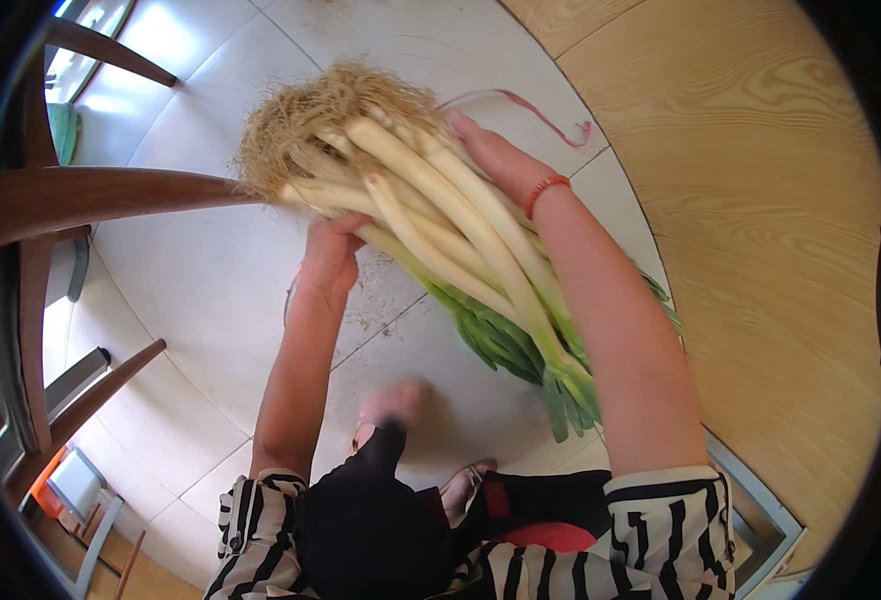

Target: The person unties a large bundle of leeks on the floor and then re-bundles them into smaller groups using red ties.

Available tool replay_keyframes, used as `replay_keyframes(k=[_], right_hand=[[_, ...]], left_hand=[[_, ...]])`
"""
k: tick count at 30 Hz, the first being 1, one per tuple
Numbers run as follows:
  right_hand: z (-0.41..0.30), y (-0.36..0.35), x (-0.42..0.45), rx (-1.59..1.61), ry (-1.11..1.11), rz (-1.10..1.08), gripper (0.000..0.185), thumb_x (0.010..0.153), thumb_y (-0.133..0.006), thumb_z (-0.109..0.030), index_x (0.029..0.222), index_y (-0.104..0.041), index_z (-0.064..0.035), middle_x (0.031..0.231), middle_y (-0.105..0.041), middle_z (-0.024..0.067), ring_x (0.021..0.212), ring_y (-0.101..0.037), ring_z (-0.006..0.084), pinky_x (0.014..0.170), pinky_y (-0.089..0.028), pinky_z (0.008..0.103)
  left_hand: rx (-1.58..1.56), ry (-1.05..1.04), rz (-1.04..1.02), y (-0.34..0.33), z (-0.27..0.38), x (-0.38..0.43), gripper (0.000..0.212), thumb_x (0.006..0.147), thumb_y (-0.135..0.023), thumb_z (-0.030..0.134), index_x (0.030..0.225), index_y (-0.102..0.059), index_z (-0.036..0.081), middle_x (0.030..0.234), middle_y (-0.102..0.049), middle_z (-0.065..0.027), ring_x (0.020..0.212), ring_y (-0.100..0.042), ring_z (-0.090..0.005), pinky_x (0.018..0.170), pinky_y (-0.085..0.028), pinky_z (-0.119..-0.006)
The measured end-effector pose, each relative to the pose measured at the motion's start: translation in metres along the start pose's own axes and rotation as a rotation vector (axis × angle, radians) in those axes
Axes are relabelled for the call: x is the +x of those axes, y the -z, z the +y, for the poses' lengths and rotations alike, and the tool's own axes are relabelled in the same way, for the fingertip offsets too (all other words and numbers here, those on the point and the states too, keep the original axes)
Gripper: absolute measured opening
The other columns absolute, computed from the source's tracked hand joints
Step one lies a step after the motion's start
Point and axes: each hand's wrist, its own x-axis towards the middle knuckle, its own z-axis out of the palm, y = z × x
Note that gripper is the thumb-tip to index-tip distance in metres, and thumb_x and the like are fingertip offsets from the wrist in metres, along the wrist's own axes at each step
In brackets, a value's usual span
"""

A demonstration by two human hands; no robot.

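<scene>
A large bundle of long green onions [444,199] lies slantwise in front of me, above the tiled floor. Its shaggy, dry roots [335,97] point to the upper left, and the green leaves [496,337] trail to the lower right, partly behind my right forearm. My left hand [333,251] grips the near left side just below the roots, thumb over a stalk. On the far side, my right hand [499,157] holds the bundle around the white stalks; its fingers are mostly hidden. Beyond that hand a thin pinkish-red strip [534,111] extends over the floor.
Brown wooden furniture legs [110,193] stand on the left, one reaching close to the roots. A wood-grain panel [748,187] borders the floor on the right. Bits of dry debris [380,326] dot the pale tiles [192,277]. My feet [466,487] are below.
</scene>
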Motion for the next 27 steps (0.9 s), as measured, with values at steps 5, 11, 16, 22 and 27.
replay_keyframes(k=[5,11,16,22,27], right_hand=[[0.022,-0.025,0.05,-0.008,0.067,0.037,0.059,0.091,-0.029,-0.044,0.127,-0.05,-0.0015,0.133,-0.047,0.0136,0.119,-0.044,0.0213,0.104,-0.026,0.0319],[0.035,-0.01,0.073,-0.148,0.127,-0.089,0.043,0.093,-0.028,-0.027,0.117,-0.051,0.0003,0.125,-0.051,0.0211,0.113,-0.048,0.0293,0.098,-0.034,0.0366],[0.025,-0.002,0.07,-0.351,0.241,0.043,0.047,0.086,-0.038,-0.006,0.132,-0.042,-0.0077,0.116,-0.057,0.02,0.099,-0.055,0.0297,0.089,-0.041,0.0392],[-0.011,-0.003,0.074,-0.634,0.106,-0.105,0.073,0.082,-0.033,0.007,0.144,-0.02,-0.0288,0.13,-0.048,0.019,0.107,-0.054,0.0282,0.093,-0.041,0.0383],[0.019,0.005,0.104,-0.56,0.216,-0.013,0.043,0.089,-0.052,-0.024,0.131,-0.047,-0.0174,0.123,-0.054,0.0156,0.111,-0.053,0.032,0.092,-0.042,0.0407]], left_hand=[[0.137,0.058,0.046,0.034,-0.005,0.025,0.037,0.084,-0.055,0.014,0.118,-0.05,-0.002,0.11,-0.06,-0.0103,0.095,-0.059,-0.0199,0.084,-0.046,-0.035],[0.148,0.118,0.016,0.047,-0.012,0.02,0.045,0.082,-0.06,0.017,0.122,-0.045,0.004,0.115,-0.055,-0.0074,0.099,-0.054,-0.0163,0.082,-0.043,-0.03],[0.113,0.109,-0.025,0.034,-0.009,0.008,0.04,0.086,-0.054,0.016,0.123,-0.044,0.004,0.117,-0.055,-0.0081,0.103,-0.054,-0.0183,0.088,-0.044,-0.033],[-0.333,0.206,0.014,0.007,-0.018,-0.018,0.043,0.093,-0.043,0.032,0.125,-0.044,0.003,0.115,-0.055,-0.0116,0.103,-0.055,-0.0273,0.089,-0.048,-0.043],[-0.502,0.233,0.004,-0.004,-0.024,-0.019,0.045,0.094,-0.041,0.037,0.126,-0.044,0.006,0.12,-0.053,-0.0111,0.106,-0.053,-0.0294,0.092,-0.046,-0.044]])
